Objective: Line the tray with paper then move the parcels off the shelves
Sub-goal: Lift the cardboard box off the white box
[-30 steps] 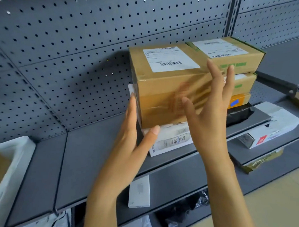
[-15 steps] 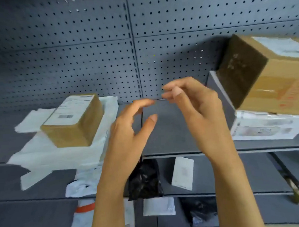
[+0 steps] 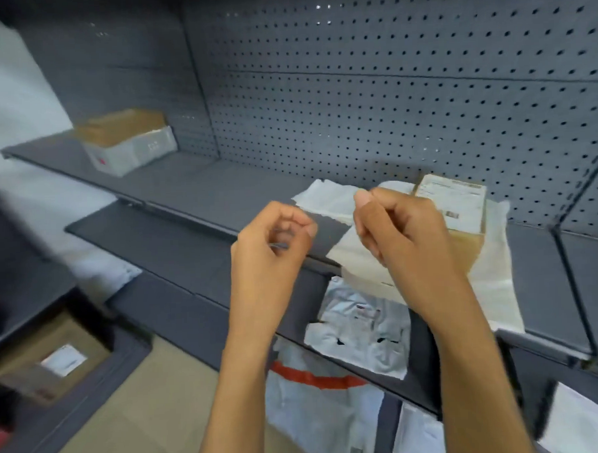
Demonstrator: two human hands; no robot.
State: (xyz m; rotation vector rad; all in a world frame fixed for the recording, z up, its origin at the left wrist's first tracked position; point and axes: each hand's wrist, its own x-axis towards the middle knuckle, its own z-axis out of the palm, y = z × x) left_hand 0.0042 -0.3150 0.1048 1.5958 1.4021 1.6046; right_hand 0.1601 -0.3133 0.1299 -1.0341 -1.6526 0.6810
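Observation:
A brown parcel (image 3: 461, 215) with a white label stands on a sheet of white paper (image 3: 327, 199) spread over the grey shelf (image 3: 193, 193). My left hand (image 3: 271, 251) hovers in front of the shelf edge, left of the parcel, fingers curled in toward the thumb and holding nothing. My right hand (image 3: 400, 235) is raised just in front of the parcel and covers its near left side, fingers curled into a loose fist, also holding nothing. Neither hand touches the parcel or the paper.
An open white box (image 3: 129, 144) sits on the shelf at the far left. Grey mailer bags (image 3: 360, 329) and a white bag with a red stripe (image 3: 318, 396) lie on lower shelves. A cardboard box (image 3: 46, 360) stands low at the left. Perforated panels back the shelves.
The view has swung left, so the stacked parcels on the right are out of sight. Both hands went from open beside that stack to curled in front of the single parcel.

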